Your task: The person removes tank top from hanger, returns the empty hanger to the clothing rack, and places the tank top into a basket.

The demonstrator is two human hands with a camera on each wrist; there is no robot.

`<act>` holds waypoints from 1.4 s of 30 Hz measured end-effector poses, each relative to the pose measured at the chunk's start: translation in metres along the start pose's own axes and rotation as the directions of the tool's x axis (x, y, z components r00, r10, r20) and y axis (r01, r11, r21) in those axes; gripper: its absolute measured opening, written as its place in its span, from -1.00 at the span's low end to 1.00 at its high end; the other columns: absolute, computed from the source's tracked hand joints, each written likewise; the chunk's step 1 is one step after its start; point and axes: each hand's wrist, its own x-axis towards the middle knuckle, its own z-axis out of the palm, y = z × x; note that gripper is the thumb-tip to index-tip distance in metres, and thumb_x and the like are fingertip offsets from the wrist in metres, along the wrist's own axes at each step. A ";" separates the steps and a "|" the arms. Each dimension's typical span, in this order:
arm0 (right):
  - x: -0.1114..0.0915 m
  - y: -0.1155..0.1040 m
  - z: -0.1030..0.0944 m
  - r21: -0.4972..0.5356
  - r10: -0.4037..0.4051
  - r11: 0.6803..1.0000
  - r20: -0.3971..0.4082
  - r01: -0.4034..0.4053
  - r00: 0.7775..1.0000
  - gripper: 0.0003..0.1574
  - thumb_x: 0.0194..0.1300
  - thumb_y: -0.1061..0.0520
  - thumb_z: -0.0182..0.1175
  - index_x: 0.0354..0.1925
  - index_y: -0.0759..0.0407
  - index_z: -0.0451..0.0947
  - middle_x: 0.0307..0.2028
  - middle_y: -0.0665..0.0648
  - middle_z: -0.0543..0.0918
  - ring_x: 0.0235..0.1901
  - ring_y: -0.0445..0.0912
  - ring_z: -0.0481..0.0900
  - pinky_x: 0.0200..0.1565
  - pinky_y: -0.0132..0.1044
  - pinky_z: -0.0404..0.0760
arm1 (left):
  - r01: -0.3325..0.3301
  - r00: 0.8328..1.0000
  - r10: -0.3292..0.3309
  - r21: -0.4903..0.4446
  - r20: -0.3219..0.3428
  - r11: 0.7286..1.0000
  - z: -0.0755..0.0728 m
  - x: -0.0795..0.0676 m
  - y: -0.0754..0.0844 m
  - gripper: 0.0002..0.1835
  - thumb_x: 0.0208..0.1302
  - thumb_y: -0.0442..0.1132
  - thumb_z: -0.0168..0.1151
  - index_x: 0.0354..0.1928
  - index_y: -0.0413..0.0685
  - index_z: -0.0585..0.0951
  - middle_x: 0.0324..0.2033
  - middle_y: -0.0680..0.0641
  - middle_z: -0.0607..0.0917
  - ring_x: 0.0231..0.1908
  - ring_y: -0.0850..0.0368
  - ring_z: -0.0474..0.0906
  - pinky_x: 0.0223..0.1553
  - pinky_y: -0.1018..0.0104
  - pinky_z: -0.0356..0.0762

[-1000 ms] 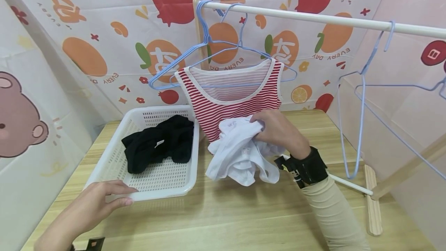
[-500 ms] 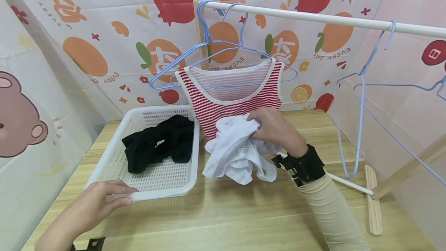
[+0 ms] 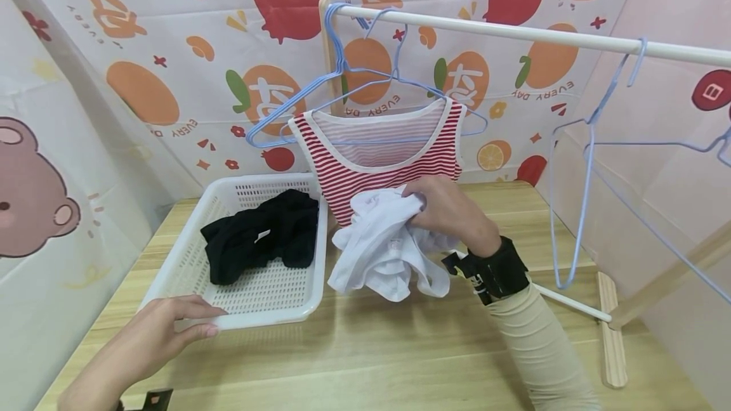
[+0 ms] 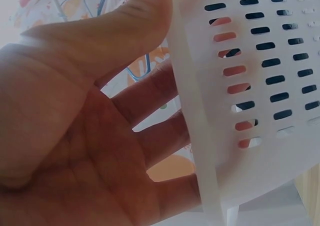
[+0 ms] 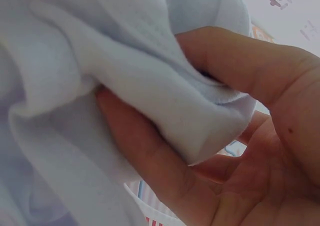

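The right grip [image 3: 448, 209], nearly closed in a pinch on the cloth [image 3: 379, 255], has edged left, apparently bringing it nearer the basket [image 3: 274, 318] that the left grip [image 3: 162, 333] pinches.

Just behind the grip of the bare right hand [image 3: 448, 208] sits a broad black wristband [image 3: 505, 269] with a small bracket [image 3: 455, 264] and pale markings [image 3: 478, 283]; farther back, a snug, creased beige sleeve [image 3: 539, 351]. Behind the bare left hand [image 3: 171, 323], a dark mount [image 3: 158, 399] partly shows.
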 end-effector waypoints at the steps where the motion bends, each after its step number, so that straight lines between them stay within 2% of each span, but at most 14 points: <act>1: 0.001 0.000 0.000 0.003 -0.001 1.000 0.000 0.001 1.000 -0.54 -0.02 0.24 0.55 -0.07 0.26 0.75 -0.12 0.18 0.80 -0.12 0.06 0.66 0.04 -0.04 0.65 | 0.003 1.000 -0.003 0.002 0.003 1.000 0.000 0.000 0.000 -0.73 -0.13 -0.19 0.65 -0.30 0.20 0.82 -0.36 0.28 0.80 -0.12 0.39 0.65 -0.05 0.88 0.26; 7: 0.004 0.000 -0.003 0.019 -0.023 1.000 -0.015 0.023 1.000 -0.54 -0.05 0.26 0.53 -0.09 0.28 0.75 -0.13 0.19 0.81 -0.14 0.06 0.66 0.01 -0.05 0.64 | 0.018 1.000 -0.018 0.010 0.019 1.000 -0.002 0.001 0.001 -0.74 -0.11 -0.18 0.65 -0.30 0.21 0.82 -0.36 0.29 0.80 -0.11 0.39 0.65 -0.07 0.84 0.31; 14: 0.007 -0.003 -0.002 0.025 0.003 1.000 -0.002 -0.003 1.000 -0.54 -0.02 0.27 0.51 -0.06 0.25 0.75 -0.10 0.17 0.80 -0.14 0.03 0.64 -0.01 -0.09 0.63 | -0.007 1.000 0.007 -0.012 0.000 1.000 0.000 0.000 0.001 -0.72 -0.13 -0.21 0.65 -0.30 0.19 0.82 -0.36 0.29 0.79 -0.14 0.39 0.65 -0.06 0.88 0.26; 27: 0.014 -0.009 0.000 0.041 -0.016 0.999 -0.009 0.017 1.000 -0.55 -0.05 0.28 0.52 -0.09 0.25 0.76 -0.12 0.18 0.81 -0.14 0.03 0.63 -0.01 -0.11 0.60 | -0.009 1.000 0.009 -0.007 0.000 1.000 0.000 0.001 -0.001 -0.73 -0.13 -0.21 0.65 -0.30 0.17 0.82 -0.37 0.29 0.79 -0.15 0.37 0.66 -0.06 0.88 0.27; 34: 0.017 -0.015 0.003 0.051 -0.021 0.998 0.006 0.021 1.000 -0.52 -0.02 0.26 0.54 -0.05 0.26 0.75 -0.07 0.19 0.81 -0.05 0.06 0.66 0.10 -0.05 0.64 | 0.002 1.000 -0.002 0.000 0.002 1.000 0.000 0.001 0.000 -0.73 -0.13 -0.20 0.65 -0.30 0.20 0.82 -0.36 0.28 0.79 -0.13 0.38 0.65 -0.06 0.87 0.27; 42: 0.020 -0.018 0.004 0.038 -0.023 0.999 0.002 0.023 1.000 -0.53 -0.03 0.25 0.53 -0.06 0.25 0.76 -0.08 0.18 0.81 -0.04 0.07 0.66 0.12 -0.05 0.62 | 0.004 1.000 -0.004 0.007 -0.004 1.000 0.000 0.000 0.001 -0.73 -0.13 -0.20 0.65 -0.30 0.20 0.82 -0.36 0.28 0.79 -0.13 0.38 0.66 -0.06 0.87 0.27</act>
